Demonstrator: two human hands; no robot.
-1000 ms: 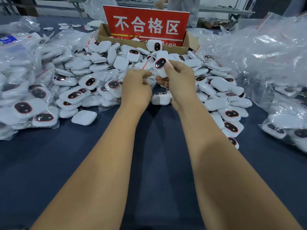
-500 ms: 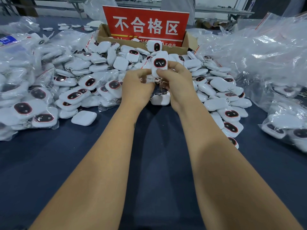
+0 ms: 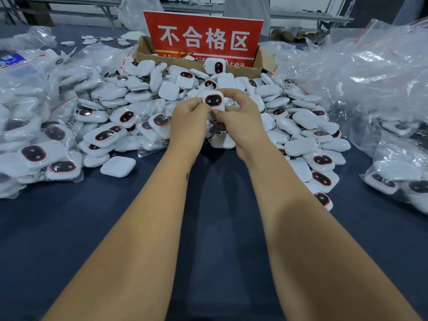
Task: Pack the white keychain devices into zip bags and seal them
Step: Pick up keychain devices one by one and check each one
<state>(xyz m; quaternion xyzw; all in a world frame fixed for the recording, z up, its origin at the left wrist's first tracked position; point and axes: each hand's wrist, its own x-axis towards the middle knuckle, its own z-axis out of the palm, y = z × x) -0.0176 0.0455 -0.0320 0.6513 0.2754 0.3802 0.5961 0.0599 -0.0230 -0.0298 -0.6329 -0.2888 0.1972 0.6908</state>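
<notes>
Forearms reach out over the bare blue worktop (image 3: 69, 228) toward twelve o'clock, where the left hand (image 3: 188, 122) and right hand (image 3: 239, 117) meet on one white keychain device (image 3: 212, 101), dark face toward the camera. Fingers of both hands are curled close and pinch it from nine and three o'clock; whether a zip bag already wraps it I cannot tell. To bag it well, I would keep the key ring tucked below, hold the bag mouth wide, then press the seal end to end. Beyond lie the loose devices (image 3: 308, 119), and a red sign (image 3: 203, 38) at twelve.
</notes>
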